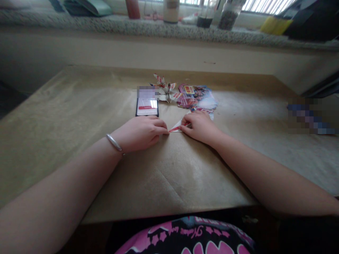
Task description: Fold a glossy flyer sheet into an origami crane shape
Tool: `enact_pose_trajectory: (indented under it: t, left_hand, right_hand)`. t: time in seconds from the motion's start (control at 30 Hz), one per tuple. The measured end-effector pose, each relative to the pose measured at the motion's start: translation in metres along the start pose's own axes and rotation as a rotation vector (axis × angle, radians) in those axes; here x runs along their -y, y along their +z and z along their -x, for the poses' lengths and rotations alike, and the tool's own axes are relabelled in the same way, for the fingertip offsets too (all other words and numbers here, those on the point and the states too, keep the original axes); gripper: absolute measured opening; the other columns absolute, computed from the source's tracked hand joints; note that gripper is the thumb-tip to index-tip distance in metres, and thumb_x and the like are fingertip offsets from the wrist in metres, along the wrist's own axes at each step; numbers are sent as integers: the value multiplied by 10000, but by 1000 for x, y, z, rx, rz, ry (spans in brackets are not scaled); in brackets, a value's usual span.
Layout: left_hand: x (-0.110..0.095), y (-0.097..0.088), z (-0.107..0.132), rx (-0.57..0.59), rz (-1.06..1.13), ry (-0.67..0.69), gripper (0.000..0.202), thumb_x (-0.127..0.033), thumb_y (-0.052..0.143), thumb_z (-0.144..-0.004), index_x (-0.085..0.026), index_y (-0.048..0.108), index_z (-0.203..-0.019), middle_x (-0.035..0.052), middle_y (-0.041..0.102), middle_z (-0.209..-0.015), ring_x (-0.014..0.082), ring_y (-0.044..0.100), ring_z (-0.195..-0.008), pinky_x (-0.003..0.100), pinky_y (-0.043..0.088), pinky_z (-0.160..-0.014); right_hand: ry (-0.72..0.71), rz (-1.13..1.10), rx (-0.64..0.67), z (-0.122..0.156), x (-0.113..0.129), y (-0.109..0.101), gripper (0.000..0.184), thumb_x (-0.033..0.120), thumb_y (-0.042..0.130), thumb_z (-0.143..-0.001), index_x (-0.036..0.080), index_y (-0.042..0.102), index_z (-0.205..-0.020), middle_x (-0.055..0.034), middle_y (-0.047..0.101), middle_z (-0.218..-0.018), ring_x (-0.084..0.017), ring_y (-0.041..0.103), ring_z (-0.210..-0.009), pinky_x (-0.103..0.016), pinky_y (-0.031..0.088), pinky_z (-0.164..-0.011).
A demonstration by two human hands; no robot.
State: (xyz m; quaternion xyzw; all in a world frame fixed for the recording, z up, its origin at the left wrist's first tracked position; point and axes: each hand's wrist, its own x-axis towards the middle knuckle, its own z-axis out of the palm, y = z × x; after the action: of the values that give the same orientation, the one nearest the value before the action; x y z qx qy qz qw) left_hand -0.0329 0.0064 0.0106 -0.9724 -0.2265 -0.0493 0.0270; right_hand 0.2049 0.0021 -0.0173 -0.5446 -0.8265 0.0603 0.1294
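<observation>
A small folded piece of paper [176, 128], white with a red edge, lies on the table between my hands. My right hand [199, 125] pinches it, covering its right part. The fingertips of my left hand [147, 132], closed together, touch its pointed left end. Just beyond the left hand is a phone [147, 106] with its screen lit. Beside the phone stands a folded paper flower [168, 92] made of printed paper. A stack of printed flyers [197, 96] lies behind my right hand.
The table [127, 187] has a tan cover with a crease near its front. A blurred blue strip [312, 118] lies at the right. Along the back, a stone sill [148, 30] carries jars [230, 16], a red container [132, 8] and a yellow item [277, 25].
</observation>
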Motion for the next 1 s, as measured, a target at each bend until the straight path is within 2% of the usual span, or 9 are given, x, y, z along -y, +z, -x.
enact_pose_trajectory:
  t: [0.3, 0.53, 0.67, 0.77, 1.0]
  left_hand:
    - [4, 5, 3, -4, 44, -8, 367, -139, 439, -892, -243, 697, -1131, 29, 693, -1135, 176, 649, -983, 300, 516, -874]
    - [1, 2, 4, -13, 56, -31, 323, -164, 433, -886, -211, 713, -1040, 34, 705, -1114, 179, 659, -947, 302, 521, -856]
    - [-3, 7, 0, -119, 8, -51, 352, -216, 434, -920, -178, 639, -1203, 72, 682, -1195, 195, 646, -959, 318, 532, -831]
    - [-6, 11, -2, -105, -29, 37, 338, -235, 436, -945, -199, 647, -1207, 55, 686, -1203, 211, 621, -1008, 337, 523, -868]
    - [-9, 11, -5, -77, -70, 28, 299, -245, 456, -942, -188, 669, -1144, 59, 695, -1157, 216, 610, -986, 338, 510, -850]
  right_hand:
    - [-9, 5, -19, 1, -1, 2, 188, 366, 590, -852, 206, 667, -792, -60, 716, -861, -254, 580, -887, -385, 320, -814]
    - [-12, 13, -15, 0, -1, 1, 208, 382, 586, -856, 203, 666, -790, -69, 715, -865, -254, 586, -885, -382, 327, -804]
    - [-11, 3, -29, 0, 0, 2, 216, 393, 584, -857, 205, 667, -793, -69, 713, -859, -255, 585, -875, -382, 326, -797]
    - [-2, -2, -43, 0, 1, 3, 196, 382, 595, -852, 206, 663, -798, -65, 710, -852, -253, 579, -873, -376, 326, -794]
    - [-78, -145, -100, 2, -9, 6, 101, 296, 611, -827, 200, 637, -845, -52, 679, -875, -212, 569, -844, -327, 368, -790]
